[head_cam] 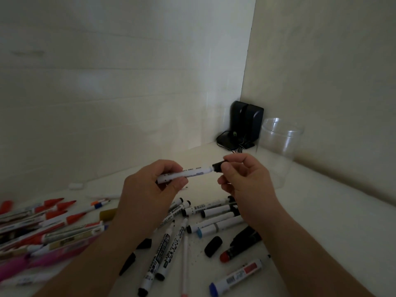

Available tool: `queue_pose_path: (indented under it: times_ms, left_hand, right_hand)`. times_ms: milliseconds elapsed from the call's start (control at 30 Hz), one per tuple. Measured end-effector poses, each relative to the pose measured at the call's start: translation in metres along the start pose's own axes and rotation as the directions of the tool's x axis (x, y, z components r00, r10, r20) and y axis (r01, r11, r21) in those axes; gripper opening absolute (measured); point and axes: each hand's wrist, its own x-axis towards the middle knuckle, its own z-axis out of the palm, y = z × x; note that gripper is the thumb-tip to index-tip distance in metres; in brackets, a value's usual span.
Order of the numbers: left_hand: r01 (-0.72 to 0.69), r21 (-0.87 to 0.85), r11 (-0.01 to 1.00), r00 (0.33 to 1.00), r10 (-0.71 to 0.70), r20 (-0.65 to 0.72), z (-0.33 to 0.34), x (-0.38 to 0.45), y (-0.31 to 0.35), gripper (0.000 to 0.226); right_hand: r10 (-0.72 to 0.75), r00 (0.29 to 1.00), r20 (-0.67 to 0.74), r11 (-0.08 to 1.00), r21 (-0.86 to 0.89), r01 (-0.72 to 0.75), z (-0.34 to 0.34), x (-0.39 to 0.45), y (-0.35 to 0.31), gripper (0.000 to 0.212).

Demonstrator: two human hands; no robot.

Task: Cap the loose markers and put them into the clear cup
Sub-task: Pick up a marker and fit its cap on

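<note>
The left hand (150, 185) is curled round a white marker (186, 173), holding it level above the table (321, 211). The right hand (246, 179) pinches a black cap (219, 166) between thumb and fingers, right at the marker's tip; whether it is seated I cannot tell. The clear cup (280, 146) stands beyond the right hand, beside a black device (244, 125) in the corner. Under both hands lie loose markers (214, 213); a loose cap (213, 246) rests below the right wrist. Red-capped pens (53, 213) are heaped left of the left arm.
</note>
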Motion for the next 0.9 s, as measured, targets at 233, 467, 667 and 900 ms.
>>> queue_pose_path:
  times_ms: [233, 467, 667, 900]
  left_hand:
    - [0.101, -0.151, 0.983, 0.993, -0.091, 0.071, 0.004, -0.003, 0.01, 0.005]
    - [0.245, -0.311, 0.918, 0.964, -0.196, 0.18, 0.015, -0.01, 0.017, 0.015]
    - [0.023, -0.192, 0.981, 0.995, -0.003, 0.102, 0.018, -0.016, 0.024, 0.02]
    - [-0.002, -0.256, 0.967, 0.994, 0.03, 0.108, 0.028, -0.022, 0.032, 0.015]
  right_hand:
    - [0.01, 0.999, 0.042, 0.998, 0.059, -0.013, 0.005, -0.002, -0.001, 0.011]
    - [0.055, 0.998, -0.017, 0.942, 0.332, -0.046, 0.017, -0.011, -0.006, 0.016]
    - [0.127, 0.992, -0.029, 0.864, 0.493, -0.096, 0.023, -0.015, -0.007, 0.02]
    - [-0.005, 1.0, 0.005, 0.904, 0.428, 0.003, 0.027, -0.024, -0.02, 0.036]
